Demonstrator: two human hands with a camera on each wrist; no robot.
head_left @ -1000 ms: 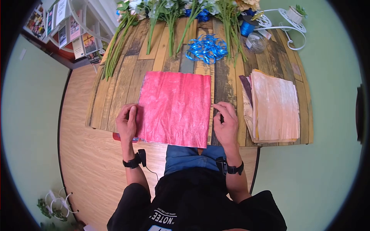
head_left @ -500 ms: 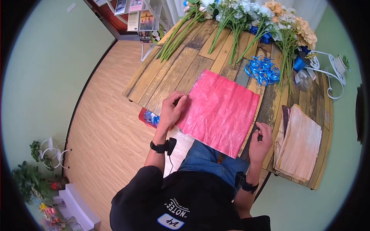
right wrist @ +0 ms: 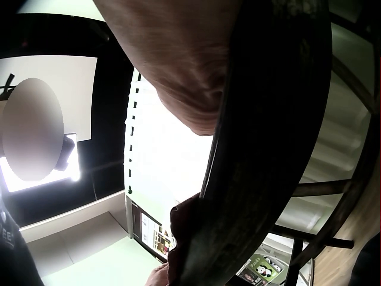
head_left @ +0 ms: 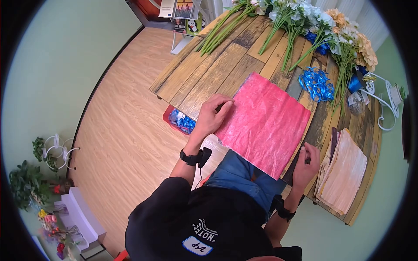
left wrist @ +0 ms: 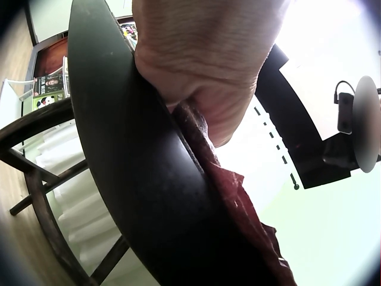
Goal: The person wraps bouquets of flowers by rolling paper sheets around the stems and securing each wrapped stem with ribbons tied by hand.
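In the head view a crinkled red-pink square sheet (head_left: 265,122) lies on the wooden table at its near edge, its near corner reaching over the edge. My left hand (head_left: 213,114) rests at the sheet's left side, fingers loosely bent, fingertips by its border. Beside the right border rests my right hand (head_left: 306,165), fingers loosely curled with nothing held. The left wrist view has the left hand (left wrist: 208,59) over the dark table edge, touching the sheet (left wrist: 238,196). The right wrist view gives the right hand (right wrist: 178,59) at the table edge, fingertips hidden.
A stack of pale sheets (head_left: 344,172) lies at the right. Flower stems (head_left: 222,30), blue curled ribbon (head_left: 317,83), a blue spool (head_left: 355,83) and a clear roll (head_left: 357,103) are along the far side. Below the table's left edge is a red container (head_left: 167,116) with blue ribbon.
The head view has turned, so the table and sheet appear rotated and shifted right. Both hands stay beside the sheet, with nothing visibly taken hold of or let go.
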